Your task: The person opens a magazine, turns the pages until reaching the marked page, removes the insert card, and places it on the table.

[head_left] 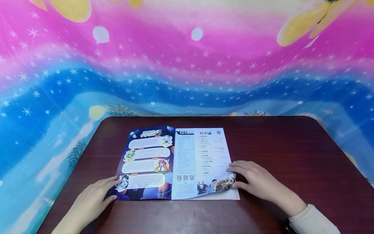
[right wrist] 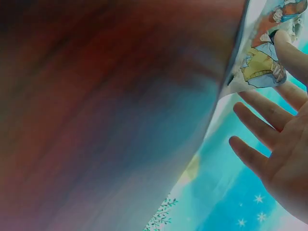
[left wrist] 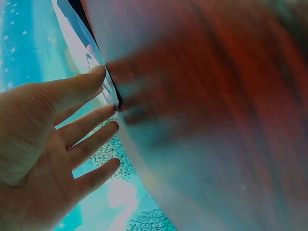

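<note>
A magazine [head_left: 171, 162] lies spread flat near the table's front. Its left page [head_left: 143, 191] is dark blue with cartoon figures and white text boxes; the right page [head_left: 187, 152] is a pale contents list. My left hand [head_left: 90, 200] rests at the left page's lower outer edge, fingers extended and thumb apart. With thumb and fingers my right hand [head_left: 254, 178] pinches the outer edge of the right page, whose lower corner curls up over a white page [head_left: 233, 195] beneath. In the right wrist view, the page's underside [right wrist: 262, 62] shows a cartoon figure beside the thumb.
The dark reddish-brown table [head_left: 292, 143] has rounded far corners and a glossy top. Behind it and at its sides hangs a pink and blue cloth [head_left: 175, 78] with snowflakes. A pale sleeve [head_left: 314, 221] covers the right forearm.
</note>
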`<state>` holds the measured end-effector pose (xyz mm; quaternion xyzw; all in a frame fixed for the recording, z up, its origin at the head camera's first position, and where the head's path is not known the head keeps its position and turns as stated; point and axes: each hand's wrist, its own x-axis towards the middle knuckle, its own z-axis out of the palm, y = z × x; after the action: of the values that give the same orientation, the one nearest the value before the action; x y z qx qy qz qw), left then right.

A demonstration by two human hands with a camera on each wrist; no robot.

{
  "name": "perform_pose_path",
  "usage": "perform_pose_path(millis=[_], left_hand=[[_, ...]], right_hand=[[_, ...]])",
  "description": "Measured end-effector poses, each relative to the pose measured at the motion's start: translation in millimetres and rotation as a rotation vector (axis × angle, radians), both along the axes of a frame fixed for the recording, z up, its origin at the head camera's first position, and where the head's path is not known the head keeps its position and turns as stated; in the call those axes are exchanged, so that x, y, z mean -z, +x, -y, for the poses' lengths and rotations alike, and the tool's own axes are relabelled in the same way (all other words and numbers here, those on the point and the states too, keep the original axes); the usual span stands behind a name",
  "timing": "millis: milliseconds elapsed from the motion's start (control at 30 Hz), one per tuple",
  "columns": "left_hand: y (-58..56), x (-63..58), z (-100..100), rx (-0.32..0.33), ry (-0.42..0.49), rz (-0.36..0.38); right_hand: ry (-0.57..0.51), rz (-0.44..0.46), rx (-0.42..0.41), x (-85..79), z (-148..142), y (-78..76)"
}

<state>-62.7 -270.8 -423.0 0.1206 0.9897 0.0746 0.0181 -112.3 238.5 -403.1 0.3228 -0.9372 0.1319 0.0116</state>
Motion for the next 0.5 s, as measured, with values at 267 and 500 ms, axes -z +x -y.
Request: perform_pose_path(millis=[267, 500], left_hand=[[1.0, -8.8, -15, 0.048, 0.004, -0.076], [-6.3, -22.8, -44, 0.061, 0.075, -0.117]], right_hand=[[-0.102, -0.098, 0.021, -6.4, 5, -5.9], [-0.217, -0.209, -0.010, -12.2, 11, -9.9]])
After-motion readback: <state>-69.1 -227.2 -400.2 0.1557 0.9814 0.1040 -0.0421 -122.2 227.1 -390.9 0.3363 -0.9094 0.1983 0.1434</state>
